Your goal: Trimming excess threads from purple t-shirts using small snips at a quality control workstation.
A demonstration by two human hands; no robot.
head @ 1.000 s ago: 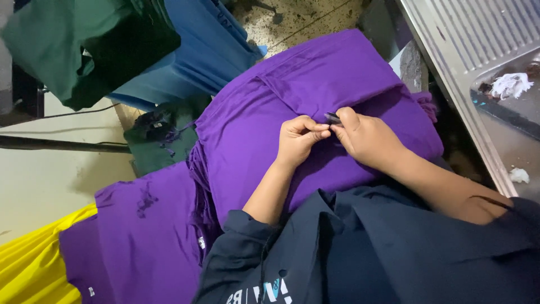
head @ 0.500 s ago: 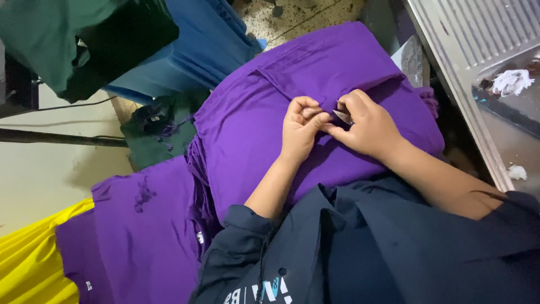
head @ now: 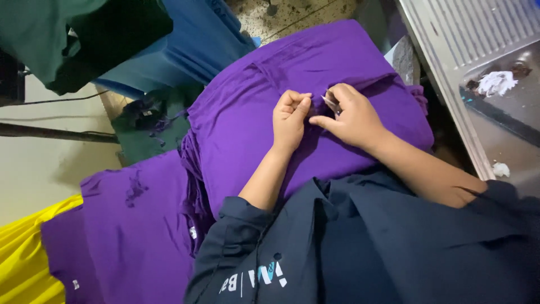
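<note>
A purple garment (head: 264, 73) lies spread over my lap on a stack of more purple cloth. My left hand (head: 289, 118) rests on it with fingers curled, pinching the fabric near a seam. My right hand (head: 351, 115) sits just to the right, closed on a small metal thread snip (head: 331, 101) whose tip points toward the left hand's fingers. The two hands almost touch. My dark navy sleeves cover both forearms lower down.
More purple garments (head: 129, 225) lie at lower left, with yellow cloth (head: 25, 253) beside them. Green fabric (head: 62, 34) and blue fabric (head: 197, 39) hang at the top. A grey metal surface (head: 450, 56) with white scraps (head: 495, 81) runs along the right.
Both hands have shifted slightly on the purple garment. The right hand has drawn a little apart from the left, and the snip's metal tip now shows between them.
</note>
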